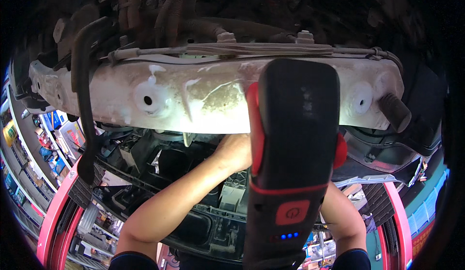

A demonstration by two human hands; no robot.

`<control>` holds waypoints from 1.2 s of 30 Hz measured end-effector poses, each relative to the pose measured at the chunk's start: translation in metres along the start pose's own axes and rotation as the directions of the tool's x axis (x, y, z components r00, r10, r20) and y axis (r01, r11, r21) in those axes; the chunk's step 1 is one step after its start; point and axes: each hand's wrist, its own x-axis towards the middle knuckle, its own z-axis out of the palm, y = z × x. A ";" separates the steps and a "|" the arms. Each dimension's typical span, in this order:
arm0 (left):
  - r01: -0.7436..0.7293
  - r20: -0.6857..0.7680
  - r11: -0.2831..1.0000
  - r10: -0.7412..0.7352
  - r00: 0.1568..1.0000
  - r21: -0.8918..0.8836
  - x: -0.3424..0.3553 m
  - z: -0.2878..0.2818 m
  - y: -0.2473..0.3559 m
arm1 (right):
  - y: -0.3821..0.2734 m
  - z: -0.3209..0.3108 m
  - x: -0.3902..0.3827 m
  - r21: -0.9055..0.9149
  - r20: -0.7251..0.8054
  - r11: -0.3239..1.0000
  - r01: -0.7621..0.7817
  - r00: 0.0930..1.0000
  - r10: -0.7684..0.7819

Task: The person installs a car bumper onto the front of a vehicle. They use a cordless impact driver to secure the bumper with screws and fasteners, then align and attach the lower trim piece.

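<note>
Underside of a raised car: the left hand (236, 150) reaches behind a dirty white steel crossmember (193, 96), fingers hidden. A black-and-red plastic work light (293, 163) hides the right hand. The light looks rigid, light, best gripped mid-body.

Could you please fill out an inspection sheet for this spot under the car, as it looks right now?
Surface: whitish crossmember, stained, with round holes.
Job's things: black and red work light, blue indicator dots lit, close to the camera.
Clutter: nothing seen.
Grippers: left hand reaches up behind the crossmember, fingers hidden; right hand hidden behind the work light.
Cables: thin cable runs along the crossmember top; black hose hangs at left.
Surroundings: red lift arms, shop shelves below.
</note>
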 end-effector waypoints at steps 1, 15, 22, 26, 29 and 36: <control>0.021 -0.004 0.999 -0.022 1.000 -0.042 0.000 -0.001 0.001 | 0.002 0.000 -0.003 0.057 -0.023 0.998 -0.014 1.000 0.016; 0.059 0.159 0.997 -0.067 0.985 0.059 0.006 0.001 -0.002 | -0.012 -0.012 -0.025 0.233 -0.162 0.960 -0.156 0.967 0.197; 0.034 0.149 0.997 -0.043 0.988 0.066 0.002 -0.008 -0.005 | -0.077 -0.023 -0.004 -0.536 0.051 0.762 -0.364 0.887 0.460; 0.001 0.132 0.998 -0.009 0.991 0.062 0.009 -0.003 -0.002 | -0.089 -0.030 -0.018 -0.651 0.047 0.676 0.345 0.907 -0.418; -0.037 0.147 0.997 0.027 0.989 0.066 0.012 0.000 -0.002 | -0.075 -0.022 -0.017 -0.823 0.189 0.405 0.398 0.865 -0.466; -0.047 0.112 0.995 0.037 0.993 0.086 0.006 -0.002 -0.003 | -0.071 -0.025 -0.006 -0.858 0.244 0.347 0.380 0.894 -0.377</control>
